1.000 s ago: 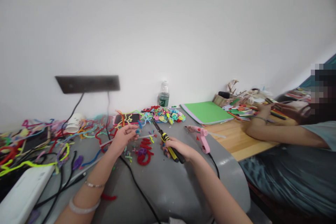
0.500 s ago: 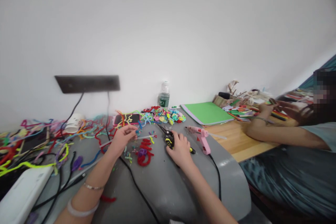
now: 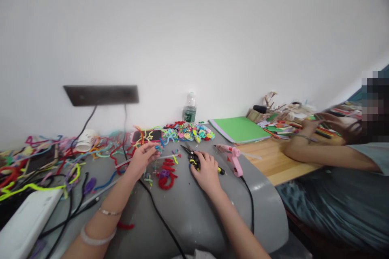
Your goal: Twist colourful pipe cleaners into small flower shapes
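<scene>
My left hand (image 3: 144, 157) is curled around a small blue and green pipe-cleaner piece (image 3: 157, 148), pinched at the fingertips above the grey table (image 3: 194, 214). My right hand (image 3: 206, 169) lies over the black and yellow cutters (image 3: 194, 158), which rest flat on the table with their jaws pointing away from me. Red pipe-cleaner shapes (image 3: 166, 174) lie between my two hands. A pink glue gun (image 3: 232, 158) stands just right of my right hand, its black cord trailing toward me.
Loose pipe cleaners (image 3: 45, 158) and cables cover the left of the table. A pile of finished coloured pieces (image 3: 191, 132), a phone (image 3: 147, 136), a water bottle (image 3: 190, 109) and a green folder (image 3: 238, 129) sit at the back. Another person (image 3: 334, 158) sits at the right, arms on a wooden desk.
My right hand lowered the cutters from a raised grip onto the table and now rests on top of them. My left hand stayed in place with the small piece.
</scene>
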A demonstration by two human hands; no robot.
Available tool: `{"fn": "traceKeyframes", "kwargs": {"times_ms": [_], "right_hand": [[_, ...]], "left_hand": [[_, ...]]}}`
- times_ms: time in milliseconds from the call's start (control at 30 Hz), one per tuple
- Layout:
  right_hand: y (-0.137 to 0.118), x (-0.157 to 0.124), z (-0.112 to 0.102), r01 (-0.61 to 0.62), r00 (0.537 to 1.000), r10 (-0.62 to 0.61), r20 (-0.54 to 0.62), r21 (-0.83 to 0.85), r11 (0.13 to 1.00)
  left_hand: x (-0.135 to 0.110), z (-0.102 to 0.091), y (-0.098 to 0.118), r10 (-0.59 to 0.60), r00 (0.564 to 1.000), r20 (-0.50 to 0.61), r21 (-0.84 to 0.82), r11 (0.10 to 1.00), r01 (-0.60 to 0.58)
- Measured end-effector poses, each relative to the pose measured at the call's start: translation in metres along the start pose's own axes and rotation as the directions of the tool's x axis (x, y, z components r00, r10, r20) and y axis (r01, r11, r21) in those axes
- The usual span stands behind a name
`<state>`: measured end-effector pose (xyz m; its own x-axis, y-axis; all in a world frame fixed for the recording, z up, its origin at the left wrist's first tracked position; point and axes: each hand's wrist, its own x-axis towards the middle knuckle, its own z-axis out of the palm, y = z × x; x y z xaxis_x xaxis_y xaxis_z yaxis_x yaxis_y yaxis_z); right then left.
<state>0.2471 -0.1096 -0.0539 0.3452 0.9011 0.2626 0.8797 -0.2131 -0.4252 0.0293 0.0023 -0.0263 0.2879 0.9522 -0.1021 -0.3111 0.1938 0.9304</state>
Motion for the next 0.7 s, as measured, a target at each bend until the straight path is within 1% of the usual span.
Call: {"fn": "traceKeyframes", "kwargs": {"times_ms": [200,400,567,700], "right_hand": [[0.0019,-0.0004,0.0025,0.004,0.999,-0.004,-0.043,0.000,1.000],[0.0019,-0.0007,0.0029,0.005,0.999,-0.005,-0.043,0.009,1.000],[0.0023,-0.0010,0.0040,0.013,0.998,-0.012,-0.065,0.011,1.000],[0.0028,-0.0010,0.0047,0.008,0.998,-0.007,-0.057,0.014,1.000]], "left_hand": [[0.0014,-0.0005,-0.0014,-0.050,0.999,-0.010,-0.020,0.999,0.050],[0.0016,-0.0036,-0.0033,-0.001,0.998,0.069,-0.001,1.000,0.001],[0.0009,-0.0037,-0.0032,0.019,0.998,0.057,0.057,0.998,-0.022],[-0.0009,-0.0008,0.0005,0.044,0.998,0.039,0.082,0.996,-0.047]]}}
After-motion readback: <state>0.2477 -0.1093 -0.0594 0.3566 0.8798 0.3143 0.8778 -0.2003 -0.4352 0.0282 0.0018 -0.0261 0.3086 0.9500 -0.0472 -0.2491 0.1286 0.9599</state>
